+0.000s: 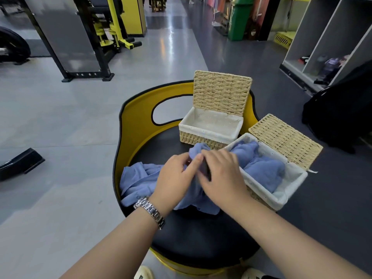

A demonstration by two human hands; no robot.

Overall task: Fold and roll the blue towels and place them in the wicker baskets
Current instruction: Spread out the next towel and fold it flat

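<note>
Frame centre: left hand (174,179) and right hand (222,176) both pinch bunched blue towel (138,184) on black seat (199,236), beside towel-filled right basket (281,195).

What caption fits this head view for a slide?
Both hands, left hand and right hand, gather a blue towel beside two open wicker baskets.

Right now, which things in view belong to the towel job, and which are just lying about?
Job: blue towel under both hands, left hand, right hand, towels in near basket, empty far basket.

Lying about: green bin, black bag, gym machine.
</note>
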